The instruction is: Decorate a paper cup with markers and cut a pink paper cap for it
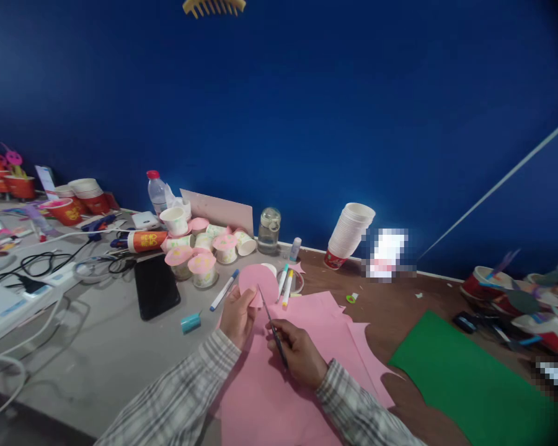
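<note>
Between thumb and fingers, my left hand point(238, 314) pinches a round piece of pink paper point(255, 277). My right hand point(302, 354) is closed around a pair of scissors point(275, 334), whose blades point up and left and reach onto the pink round. Both hands are above large pink paper sheets point(279, 402) with curved cut-outs along their right edge. Just beyond the round lie white markers point(286, 286) and a roll of clear tape point(298, 282). A blue-capped marker point(224, 290) rests left of my left hand.
Small patterned paper cups with pink tops point(203, 267) cluster at the back left, near a glass jar point(269, 230). A stack of paper cups point(349, 234) leans by the blue wall. A black phone point(157, 287) and cables point(41, 266) lie left; green paper point(469, 384) lies right.
</note>
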